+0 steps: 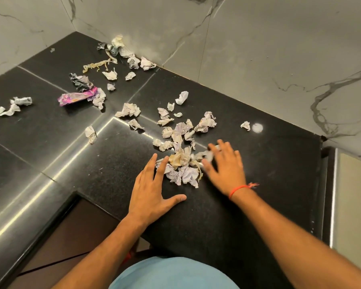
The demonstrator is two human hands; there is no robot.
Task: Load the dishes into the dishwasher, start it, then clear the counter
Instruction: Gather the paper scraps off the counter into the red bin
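Note:
Crumpled paper scraps lie scattered over a black stone counter. A small heap of scraps sits between my two hands. My left hand lies flat on the counter, fingers spread, its fingertips touching the heap's left side. My right hand is open and blurred, palm down, against the heap's right side; a red thread circles its wrist. More scraps spread beyond the heap. A purple wrapper lies at the far left. No dishes or dishwasher are in view.
Marble walls close the counter at the back and right, with scraps piled in the corner. A few scraps lie at the far left. The counter's front edge runs below my left forearm, and a ledge ends it at right.

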